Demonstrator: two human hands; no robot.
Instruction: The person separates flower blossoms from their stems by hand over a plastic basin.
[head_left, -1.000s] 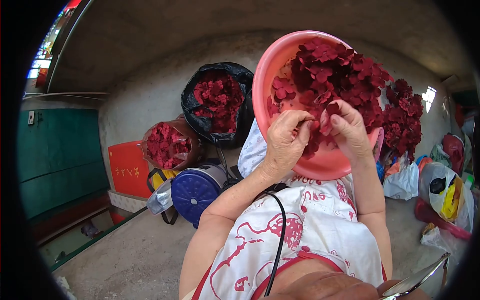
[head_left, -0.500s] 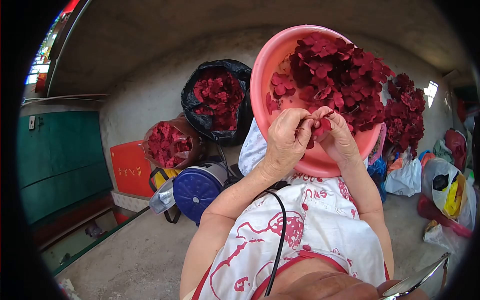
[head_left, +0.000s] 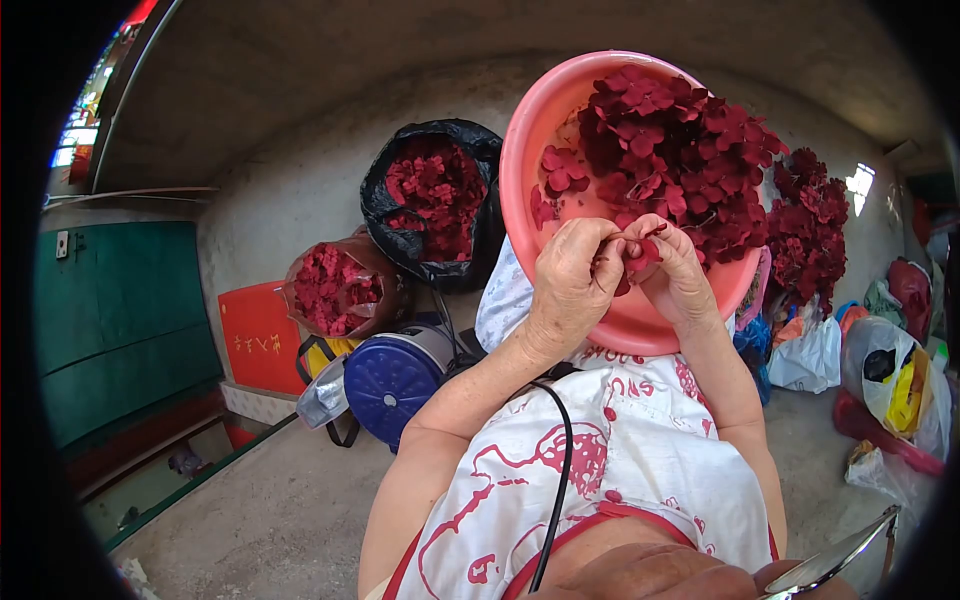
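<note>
A pink basin (head_left: 520, 170) rests on my lap, heaped with dark red fabric petals (head_left: 680, 150). My left hand (head_left: 565, 285) and my right hand (head_left: 675, 270) meet over the basin's near rim. Both pinch the same small red petal piece (head_left: 638, 255) between their fingertips. A thin stem sticks out above my right thumb.
A black bag (head_left: 435, 190) and a brown bag (head_left: 335, 285) full of red petals stand on the concrete floor to the left. A blue bucket lid (head_left: 390, 380), a red box (head_left: 255, 335), a green door (head_left: 120, 320) and plastic bags (head_left: 890, 380) surround me. More red flowers (head_left: 810, 225) pile behind the basin.
My hands drew together over the basin rim and closed on one petal piece; the basin shifted slightly upward in view. Since half a second ago, almost nothing moved.
</note>
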